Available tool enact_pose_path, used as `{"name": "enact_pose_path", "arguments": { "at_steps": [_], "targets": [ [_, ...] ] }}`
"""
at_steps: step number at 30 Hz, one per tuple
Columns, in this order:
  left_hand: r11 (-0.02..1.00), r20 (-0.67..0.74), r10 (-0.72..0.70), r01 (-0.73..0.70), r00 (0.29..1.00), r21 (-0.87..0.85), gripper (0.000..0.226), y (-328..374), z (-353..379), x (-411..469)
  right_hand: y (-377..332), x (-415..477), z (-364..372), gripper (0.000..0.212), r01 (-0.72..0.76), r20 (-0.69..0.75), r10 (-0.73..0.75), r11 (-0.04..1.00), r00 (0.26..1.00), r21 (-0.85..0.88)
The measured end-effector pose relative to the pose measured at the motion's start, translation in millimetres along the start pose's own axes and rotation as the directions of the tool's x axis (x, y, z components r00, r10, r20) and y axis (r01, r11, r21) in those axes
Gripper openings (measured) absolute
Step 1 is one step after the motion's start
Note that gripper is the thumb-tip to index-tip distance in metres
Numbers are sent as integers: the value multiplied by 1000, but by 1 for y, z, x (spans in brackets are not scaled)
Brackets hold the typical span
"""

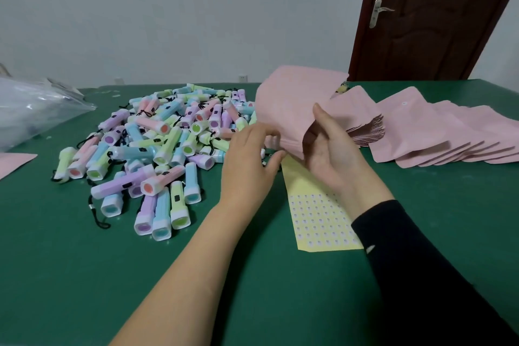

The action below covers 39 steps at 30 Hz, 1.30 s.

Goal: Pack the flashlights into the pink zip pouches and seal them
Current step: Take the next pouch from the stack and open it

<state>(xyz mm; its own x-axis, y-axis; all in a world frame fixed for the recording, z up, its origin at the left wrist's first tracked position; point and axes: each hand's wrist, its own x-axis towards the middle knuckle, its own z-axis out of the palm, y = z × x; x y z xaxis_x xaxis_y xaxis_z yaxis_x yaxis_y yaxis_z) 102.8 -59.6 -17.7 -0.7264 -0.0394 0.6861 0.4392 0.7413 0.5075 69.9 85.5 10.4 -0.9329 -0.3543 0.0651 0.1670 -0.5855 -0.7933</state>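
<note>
A big heap of pastel flashlights (157, 149) with black wrist cords lies on the green table, left of centre. My right hand (331, 154) grips a thick stack of pink zip pouches (289, 109) from below, thumb on top, lifted off the table. My left hand (252, 160) touches the stack's lower left edge with curled fingers and pinches nothing that I can make out. More pink pouches (438, 135) lie fanned out in a row to the right.
A yellow sticker sheet (320, 219) lies under my wrists. A clear plastic bag (33, 112) sits at the far left, with one pink pouch (14, 163) in front of it. The green table (84, 275) meets a white wall; a brown door (432, 14) stands behind right.
</note>
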Motion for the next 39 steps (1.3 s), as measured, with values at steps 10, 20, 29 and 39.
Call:
{"name": "enact_pose_path", "arguments": {
  "at_steps": [10, 20, 29, 39],
  "targets": [
    [1000, 54, 16, -15, 998, -25, 39, 1, 2, -2, -1, -6, -1, 45, 72, 30, -68, 987, 997, -146],
    [905, 123, -172, 206, 977, -372, 36, 10, -6, 3, -4, -8, -3, 44, 75, 24, -72, 986, 997, -148],
    [805, 216, -226, 307, 950, -507, 35, 9, -10, 4, -3, -10, -3, 33, 79, 55, -70, 979, 996, -190],
    [760, 242, -249, 344, 938, -551, 29, 9, -12, 8, 0, -8, -7, 34, 102, 120, -71, 955, 990, -280]
  ]
}}
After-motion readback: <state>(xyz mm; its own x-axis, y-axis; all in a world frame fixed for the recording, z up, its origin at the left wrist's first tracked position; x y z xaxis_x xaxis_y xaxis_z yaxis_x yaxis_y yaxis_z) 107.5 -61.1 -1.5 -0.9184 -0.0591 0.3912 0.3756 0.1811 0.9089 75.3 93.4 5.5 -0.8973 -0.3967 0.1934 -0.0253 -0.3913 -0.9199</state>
